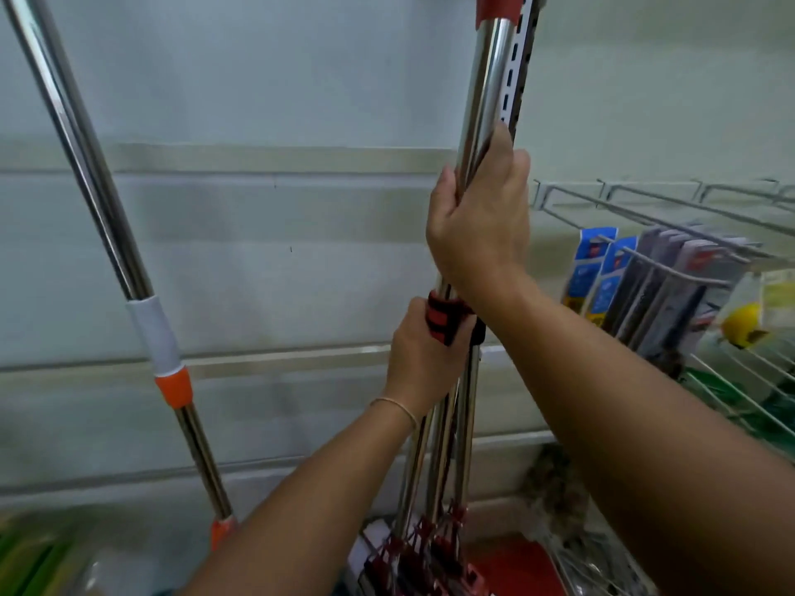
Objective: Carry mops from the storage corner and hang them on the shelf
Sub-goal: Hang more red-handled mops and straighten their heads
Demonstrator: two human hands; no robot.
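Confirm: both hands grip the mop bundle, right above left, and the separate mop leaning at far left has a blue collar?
Wrong on the collar. In the head view the separate mop has an orange collar below a white sleeve. The right hand does grip the mop bundle above the left hand.

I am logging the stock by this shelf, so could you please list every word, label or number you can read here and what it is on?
No text can be read.
Blue packet cards on the wire hooks: printing blurred.
Grey packets beside them: red marks, too blurred.
Pale label at the right edge: too blurred.
Mop handles, held in both hands: no lettering visible.
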